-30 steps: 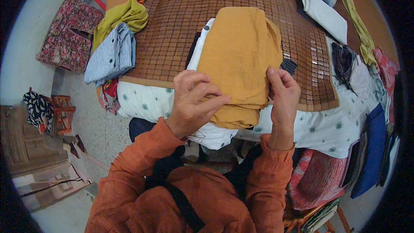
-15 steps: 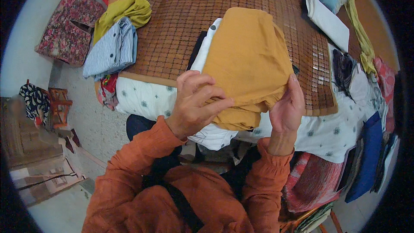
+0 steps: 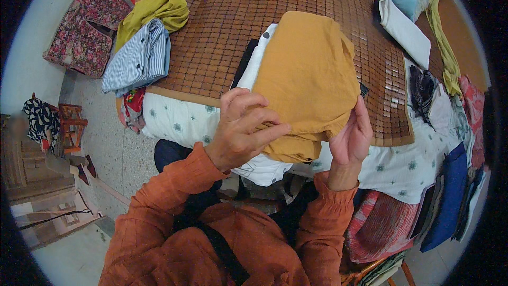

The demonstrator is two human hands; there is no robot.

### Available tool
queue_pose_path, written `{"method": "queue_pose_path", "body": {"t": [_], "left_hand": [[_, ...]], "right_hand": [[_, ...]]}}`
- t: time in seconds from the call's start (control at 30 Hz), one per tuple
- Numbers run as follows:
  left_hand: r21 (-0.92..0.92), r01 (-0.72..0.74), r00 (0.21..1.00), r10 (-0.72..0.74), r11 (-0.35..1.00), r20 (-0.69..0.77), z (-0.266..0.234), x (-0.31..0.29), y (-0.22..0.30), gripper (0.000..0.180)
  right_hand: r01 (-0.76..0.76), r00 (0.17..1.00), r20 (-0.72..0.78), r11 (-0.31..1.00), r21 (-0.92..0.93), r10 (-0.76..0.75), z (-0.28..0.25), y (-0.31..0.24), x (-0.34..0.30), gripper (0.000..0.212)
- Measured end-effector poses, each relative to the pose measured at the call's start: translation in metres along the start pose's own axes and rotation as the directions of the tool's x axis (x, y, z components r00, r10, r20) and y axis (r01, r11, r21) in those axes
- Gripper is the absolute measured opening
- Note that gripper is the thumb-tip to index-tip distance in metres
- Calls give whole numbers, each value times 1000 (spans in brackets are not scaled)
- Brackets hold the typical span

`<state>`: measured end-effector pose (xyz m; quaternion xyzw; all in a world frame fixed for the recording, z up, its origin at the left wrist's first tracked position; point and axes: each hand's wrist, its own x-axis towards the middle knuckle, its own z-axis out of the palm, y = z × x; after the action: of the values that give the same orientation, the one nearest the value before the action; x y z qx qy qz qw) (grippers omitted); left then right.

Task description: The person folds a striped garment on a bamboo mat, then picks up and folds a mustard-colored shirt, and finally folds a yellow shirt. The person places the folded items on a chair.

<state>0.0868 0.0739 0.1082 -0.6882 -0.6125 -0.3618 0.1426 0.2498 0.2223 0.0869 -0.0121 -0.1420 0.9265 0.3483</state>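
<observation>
Head view: open room is left on the brown tiled mat [image 3: 238,5] beyond the folded yellow garment [image 3: 307,69], which is spread across the mat's near edge. Leftward, the way is bordered by a striped shirt [image 3: 140,61]; rightward, by a folded white cloth [image 3: 405,34]. The garment's near part is touched by the left hand's [image 3: 246,127] bent fingers and the right hand's [image 3: 352,137] straighter ones; whether either grips cannot be told.

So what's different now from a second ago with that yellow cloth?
The right hand has turned, showing more palm, at the near right corner of the yellow cloth. That side of the cloth has shifted rightward. The left hand stays at the near left edge, and the striped shirt lies as it did.
</observation>
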Motion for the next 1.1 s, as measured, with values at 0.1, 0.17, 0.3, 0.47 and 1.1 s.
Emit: {"method": "queue_pose_path", "body": {"t": [0.1,0.17,0.3,0.47,1.1], "left_hand": [[14,-3,1000,3,1000,9,0,0,0,29],[-7,10,1000,-10,1000,25,-2,1,1,26],[-104,72,995,-64,992,78,-8,10,6,19],[-297,146,989,-128,944,80,-12,21,6,26],[-663,591,495,-441,-460,748,-12,37,-29,38]], "right_hand": [[-7,1000,9,1000,22,7,4,1,1,40],[2,1000,-17,1000,-16,-3,6,1,1,40],[3,1000,24,1000,-30,-2,6,0,2,40],[-14,998,-58,999,-40,11,16,1,3,41],[411,904,413,-495,-765,111,86,91,-3,49]]}}
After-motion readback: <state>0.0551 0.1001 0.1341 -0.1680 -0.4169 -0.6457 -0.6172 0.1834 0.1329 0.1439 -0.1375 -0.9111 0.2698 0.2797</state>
